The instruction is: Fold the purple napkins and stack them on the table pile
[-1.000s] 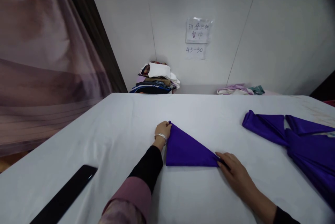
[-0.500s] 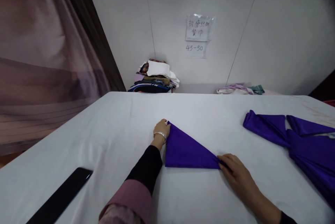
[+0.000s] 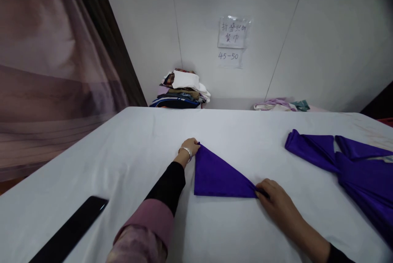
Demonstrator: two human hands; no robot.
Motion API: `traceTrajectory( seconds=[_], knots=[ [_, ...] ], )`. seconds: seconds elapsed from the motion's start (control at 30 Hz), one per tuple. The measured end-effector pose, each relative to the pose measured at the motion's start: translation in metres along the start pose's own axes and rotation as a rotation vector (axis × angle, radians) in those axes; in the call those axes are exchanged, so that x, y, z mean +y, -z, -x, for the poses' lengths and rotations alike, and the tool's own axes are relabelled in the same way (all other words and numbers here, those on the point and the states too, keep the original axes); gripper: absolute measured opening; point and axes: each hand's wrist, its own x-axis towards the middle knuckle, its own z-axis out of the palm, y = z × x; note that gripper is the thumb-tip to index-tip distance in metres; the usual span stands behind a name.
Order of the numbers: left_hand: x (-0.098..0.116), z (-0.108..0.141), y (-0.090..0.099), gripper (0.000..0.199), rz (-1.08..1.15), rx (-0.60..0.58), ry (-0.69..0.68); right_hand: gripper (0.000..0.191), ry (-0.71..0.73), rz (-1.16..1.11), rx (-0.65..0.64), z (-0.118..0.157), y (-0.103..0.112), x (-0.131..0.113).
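Note:
A purple cloth (image 3: 217,175) lies on the white-covered table as a folded triangle, with its long slanted edge running down from upper left to lower right. My left hand (image 3: 190,146), with a silver bracelet at the wrist, pinches the top corner. At the right-hand corner, the fingers of my right hand (image 3: 270,191) are closed on the gathered tip of the same cloth. Its lower left corner lies flat, untouched.
More purple cloths (image 3: 365,173) lie at the table's right side. A black flat object (image 3: 70,230) is at the lower left. Beyond the far edge of the table (image 3: 233,121) are stacked fabrics (image 3: 182,89) and a low pile (image 3: 278,104). A curtain (image 3: 52,70) hangs left.
My left hand and forearm have shifted slightly left, and the fingers now cover less of the cloth's top corner. My right hand is nearly unmoved.

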Motion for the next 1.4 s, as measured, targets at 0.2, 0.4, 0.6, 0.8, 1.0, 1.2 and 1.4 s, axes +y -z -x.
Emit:
traceTrajectory(
  seconds=[0.2,0.4,0.6,0.8,1.0,1.2,1.4],
  knots=[
    [0.0,0.017,0.0,0.03,0.127,0.038,-0.011,0.01,0.022,-0.13,0.067,0.001,-0.001,0.003],
    [-0.01,0.054,0.001,0.012,0.324,0.029,0.012,0.019,-0.202,-0.429,0.083,-0.007,0.022,0.025],
    [-0.013,0.118,-0.013,0.028,0.405,-0.122,-0.062,0.039,-0.375,-0.623,0.303,-0.018,0.041,0.054],
    [-0.006,0.16,-0.021,0.017,0.198,-0.206,-0.173,0.038,-0.296,-0.297,0.384,-0.02,0.032,0.07],
    [-0.002,0.166,-0.025,0.015,0.075,-0.133,-0.144,0.035,-0.178,-0.168,0.479,-0.018,0.033,0.063],
    [0.001,0.17,-0.024,0.011,0.043,-0.084,-0.102,0.049,0.265,-0.147,0.086,0.007,0.022,-0.018],
    [-0.001,0.169,-0.023,0.01,0.054,-0.094,-0.131,0.064,0.272,-0.09,-0.236,0.001,0.017,-0.024]
  ],
)
